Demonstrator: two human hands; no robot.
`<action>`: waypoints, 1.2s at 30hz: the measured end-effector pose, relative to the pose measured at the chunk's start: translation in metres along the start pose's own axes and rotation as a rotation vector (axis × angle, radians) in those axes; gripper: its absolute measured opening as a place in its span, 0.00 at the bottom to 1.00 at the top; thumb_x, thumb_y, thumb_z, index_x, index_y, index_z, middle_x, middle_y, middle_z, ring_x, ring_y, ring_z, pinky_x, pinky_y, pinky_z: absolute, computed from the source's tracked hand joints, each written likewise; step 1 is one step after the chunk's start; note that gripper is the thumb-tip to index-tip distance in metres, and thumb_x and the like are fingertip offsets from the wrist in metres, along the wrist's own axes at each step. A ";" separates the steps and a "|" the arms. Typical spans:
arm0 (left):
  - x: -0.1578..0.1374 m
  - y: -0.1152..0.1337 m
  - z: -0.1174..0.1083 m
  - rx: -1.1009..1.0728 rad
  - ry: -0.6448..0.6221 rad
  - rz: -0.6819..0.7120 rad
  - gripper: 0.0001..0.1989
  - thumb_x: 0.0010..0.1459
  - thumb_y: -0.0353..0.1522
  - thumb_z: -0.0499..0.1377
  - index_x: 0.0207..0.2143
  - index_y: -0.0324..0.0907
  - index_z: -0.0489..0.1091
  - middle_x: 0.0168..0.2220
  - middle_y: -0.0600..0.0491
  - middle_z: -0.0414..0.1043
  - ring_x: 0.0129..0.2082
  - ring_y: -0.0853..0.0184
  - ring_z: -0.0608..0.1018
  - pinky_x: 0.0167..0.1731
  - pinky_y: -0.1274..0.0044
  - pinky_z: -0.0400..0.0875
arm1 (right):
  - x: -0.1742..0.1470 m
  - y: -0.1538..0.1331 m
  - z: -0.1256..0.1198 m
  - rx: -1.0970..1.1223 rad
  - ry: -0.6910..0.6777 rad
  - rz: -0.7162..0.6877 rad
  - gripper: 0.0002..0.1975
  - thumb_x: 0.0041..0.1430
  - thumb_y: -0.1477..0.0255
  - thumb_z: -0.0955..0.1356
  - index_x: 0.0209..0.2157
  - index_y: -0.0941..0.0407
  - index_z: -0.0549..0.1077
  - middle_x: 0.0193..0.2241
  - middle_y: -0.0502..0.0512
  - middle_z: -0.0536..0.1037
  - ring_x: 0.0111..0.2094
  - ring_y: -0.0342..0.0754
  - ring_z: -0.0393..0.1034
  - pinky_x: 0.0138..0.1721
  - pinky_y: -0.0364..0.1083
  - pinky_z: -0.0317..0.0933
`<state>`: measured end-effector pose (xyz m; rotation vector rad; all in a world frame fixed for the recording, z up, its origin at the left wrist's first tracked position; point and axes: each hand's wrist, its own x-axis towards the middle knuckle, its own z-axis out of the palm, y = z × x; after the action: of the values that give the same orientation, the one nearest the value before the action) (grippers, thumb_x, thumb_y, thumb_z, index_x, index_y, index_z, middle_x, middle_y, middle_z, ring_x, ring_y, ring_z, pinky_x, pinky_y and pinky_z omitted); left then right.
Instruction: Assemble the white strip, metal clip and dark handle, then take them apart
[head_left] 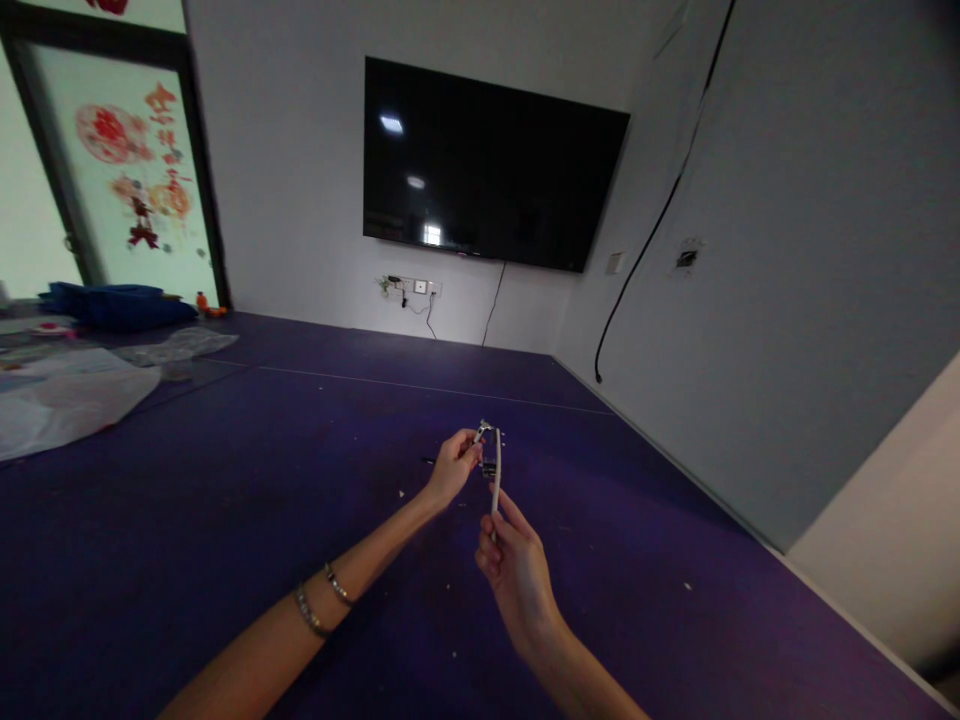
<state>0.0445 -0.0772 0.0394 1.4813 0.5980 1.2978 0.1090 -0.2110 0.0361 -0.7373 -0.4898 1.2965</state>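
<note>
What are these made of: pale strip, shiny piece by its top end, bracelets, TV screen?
Pale strip: probably plastic, matte; even off-white, though painted metal fits too.
Shiny piece: likely polished metal; silvery glints, but small in view.
Bracelets: seemingly metal, shiny; silvery highlights.
TV screen: glass or plastic, glossy; mirrors lights.
</note>
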 end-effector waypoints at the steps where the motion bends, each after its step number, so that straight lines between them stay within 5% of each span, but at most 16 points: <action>1: 0.000 0.001 0.000 0.003 0.003 0.001 0.08 0.48 0.34 0.57 0.30 0.38 0.65 0.20 0.60 0.60 0.17 0.77 0.60 0.18 0.83 0.53 | 0.000 -0.001 0.000 0.000 0.004 -0.007 0.19 0.44 0.73 0.70 0.42 0.55 0.70 0.20 0.45 0.64 0.16 0.36 0.49 0.18 0.39 0.43; 18: -0.002 -0.004 0.006 -0.011 -0.001 0.001 0.07 0.48 0.33 0.57 0.30 0.39 0.64 0.18 0.60 0.61 0.17 0.76 0.61 0.19 0.82 0.55 | 0.009 -0.003 0.010 0.023 0.015 -0.080 0.20 0.44 0.75 0.69 0.43 0.54 0.69 0.21 0.45 0.64 0.17 0.36 0.51 0.19 0.39 0.46; 36: -0.006 -0.003 0.007 -0.023 0.033 -0.001 0.08 0.47 0.32 0.57 0.30 0.39 0.62 0.19 0.60 0.64 0.16 0.76 0.63 0.20 0.82 0.58 | -0.007 0.013 0.016 0.053 0.025 0.003 0.24 0.44 0.74 0.69 0.46 0.54 0.66 0.20 0.43 0.62 0.17 0.35 0.49 0.18 0.38 0.42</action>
<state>0.0499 -0.0844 0.0352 1.4426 0.6031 1.3259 0.0875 -0.2134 0.0380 -0.7090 -0.4327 1.2975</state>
